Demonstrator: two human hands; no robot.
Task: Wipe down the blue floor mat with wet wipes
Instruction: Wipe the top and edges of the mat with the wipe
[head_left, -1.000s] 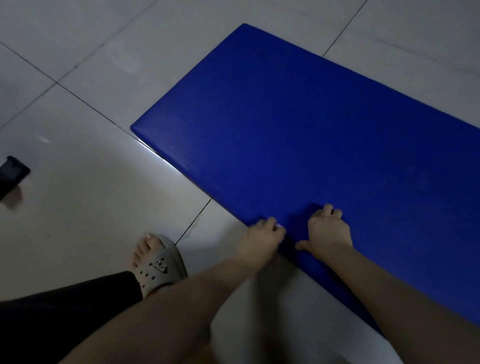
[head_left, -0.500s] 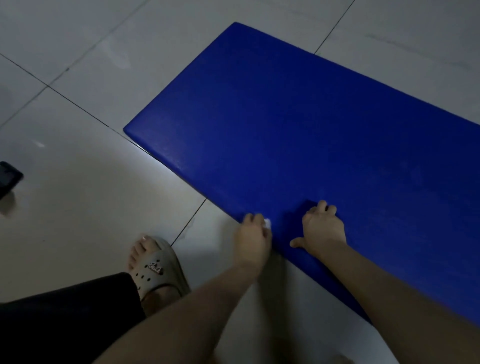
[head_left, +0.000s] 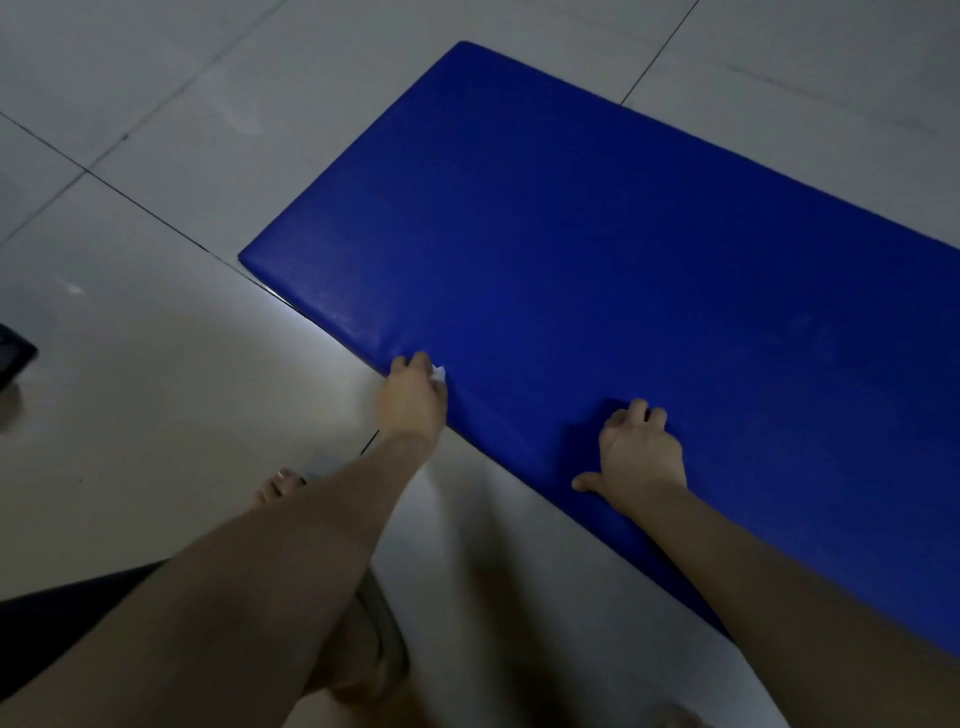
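Edge-wiping under way: left hand (head_left: 413, 400) pinches a wet wipe (head_left: 439, 373) onto the near edge of the blue floor mat (head_left: 597, 249) flat on the tiles (head_left: 156, 389), right hand (head_left: 639, 452) braces on top, thumb out, holding nothing, and next probably calls for a firm sweep along that edge

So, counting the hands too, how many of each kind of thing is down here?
Hands: 2, left hand, right hand
Blue mat: 1
White wipe: 1, in the left hand
Foot: 1
Dark object at the left edge: 1
Total: 6
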